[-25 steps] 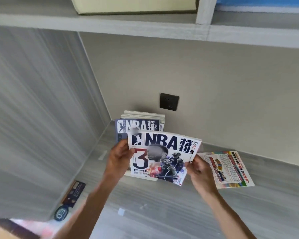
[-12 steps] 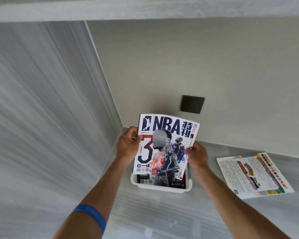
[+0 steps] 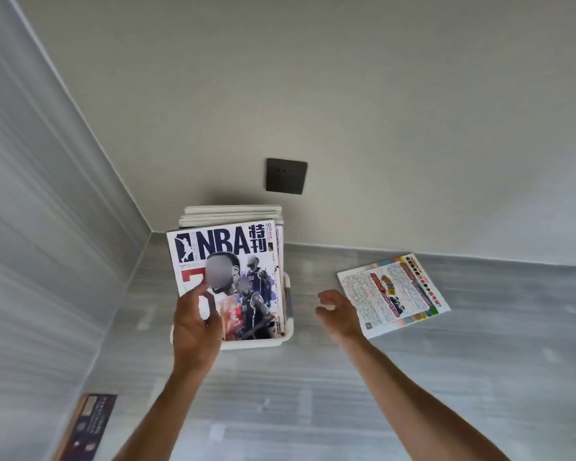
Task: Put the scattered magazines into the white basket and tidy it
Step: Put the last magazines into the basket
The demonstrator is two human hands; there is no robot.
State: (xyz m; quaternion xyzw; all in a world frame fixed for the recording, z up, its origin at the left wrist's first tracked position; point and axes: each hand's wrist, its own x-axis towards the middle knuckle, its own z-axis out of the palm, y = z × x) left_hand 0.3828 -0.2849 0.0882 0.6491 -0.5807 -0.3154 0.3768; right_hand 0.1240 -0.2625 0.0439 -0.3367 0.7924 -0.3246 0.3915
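An NBA magazine stands upright at the front of the white basket, in the corner of a grey surface. Several more magazines stand behind it in the basket. My left hand is on the lower left of the NBA cover, thumb up across it, holding the magazine. To the right of the basket my right hand hovers with fingers spread and nothing in it. Just beyond that hand a colourful magazine lies flat on the surface.
A grey side wall runs close along the basket's left. A dark wall plate sits on the back wall above the basket. A dark leaflet lies at the bottom left by the side wall.
The NBA magazine has gone down into the basket in front of the others. My right hand has let go of it and moved right towards the colourful magazine.
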